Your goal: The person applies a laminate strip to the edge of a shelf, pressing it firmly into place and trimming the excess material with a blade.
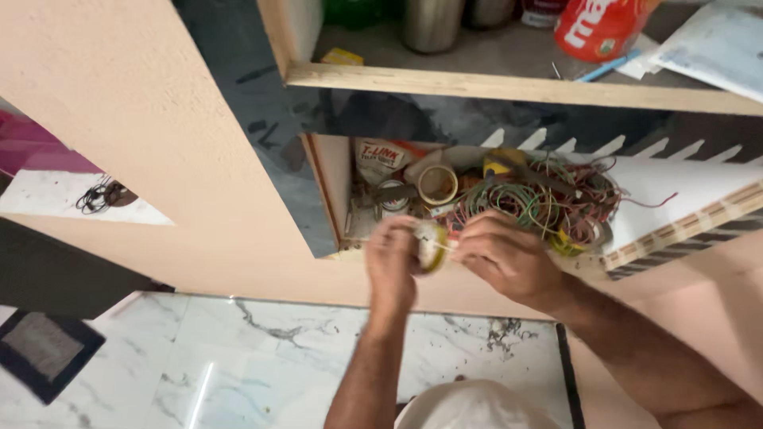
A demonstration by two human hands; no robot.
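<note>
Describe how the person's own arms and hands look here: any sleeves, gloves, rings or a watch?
Both forearms are bare with no sleeves in view. The left hand and the right hand wear no gloves. No watch, bracelet or ring shows on either wrist or on the fingers, though the picture is a little soft for small items.

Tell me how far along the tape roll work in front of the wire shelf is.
Done: the small yellowish tape roll is out of the shelf compartment. In hand: the left hand holds the roll while the right hand pinches its free end. Left: no pulled-off strip shows yet, and the tangled wires and another tape roll lie untouched on the shelf.
</note>
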